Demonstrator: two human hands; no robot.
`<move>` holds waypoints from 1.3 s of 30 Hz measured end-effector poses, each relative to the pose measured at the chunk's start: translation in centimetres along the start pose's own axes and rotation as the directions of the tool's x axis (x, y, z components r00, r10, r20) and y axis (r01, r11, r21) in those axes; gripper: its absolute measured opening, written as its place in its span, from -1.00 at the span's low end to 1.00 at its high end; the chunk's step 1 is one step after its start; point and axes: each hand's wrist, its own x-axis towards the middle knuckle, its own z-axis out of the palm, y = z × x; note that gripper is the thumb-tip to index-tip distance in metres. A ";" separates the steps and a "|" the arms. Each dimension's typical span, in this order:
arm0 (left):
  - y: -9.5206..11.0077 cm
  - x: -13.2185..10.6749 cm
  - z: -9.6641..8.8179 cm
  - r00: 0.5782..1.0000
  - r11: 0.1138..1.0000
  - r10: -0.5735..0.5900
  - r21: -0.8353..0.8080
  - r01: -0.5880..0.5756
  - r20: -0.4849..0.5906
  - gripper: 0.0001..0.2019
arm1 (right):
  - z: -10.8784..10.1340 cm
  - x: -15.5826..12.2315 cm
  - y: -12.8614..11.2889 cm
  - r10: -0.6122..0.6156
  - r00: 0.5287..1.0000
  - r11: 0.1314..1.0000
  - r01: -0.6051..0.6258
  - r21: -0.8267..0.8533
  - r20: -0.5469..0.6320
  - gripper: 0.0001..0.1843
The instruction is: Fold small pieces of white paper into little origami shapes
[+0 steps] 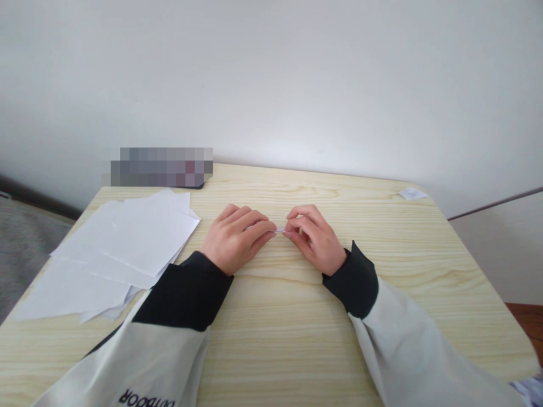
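Observation:
My left hand (235,237) and my right hand (313,237) rest on a pale wooden table (297,328), fingertips meeting at the middle. Both pinch a very small, narrow whitish piece (280,230), probably folded paper, of which only a sliver shows between the fingers. The fingers of both hands are curled and pressed together. My sleeves are light grey with black cuffs.
A loose stack of white paper sheets (123,243) lies on the left part of the table. A small white folded scrap (411,194) sits at the far right corner. A dark flat object (199,185) lies at the back edge under a blurred patch. A white wall stands behind.

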 end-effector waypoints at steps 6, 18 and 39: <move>-0.2 -0.1 0.0 0.999 1.000 0.022 0.004 -0.022 -0.036 -0.89 | 0.0 0.0 -0.1 0.047 0.999 0.996 -0.046 0.073 -0.004 -0.92; -0.1 0.0 -0.2 0.994 0.995 0.096 -0.032 -0.098 -0.052 -0.82 | 0.1 0.0 -0.5 0.189 0.979 0.940 -0.202 0.277 0.074 -0.92; 0.2 0.0 0.0 0.998 0.988 -0.050 -0.151 0.043 -0.047 -0.93 | 0.0 -0.2 -0.6 0.165 0.986 0.968 -0.167 0.188 0.026 -0.90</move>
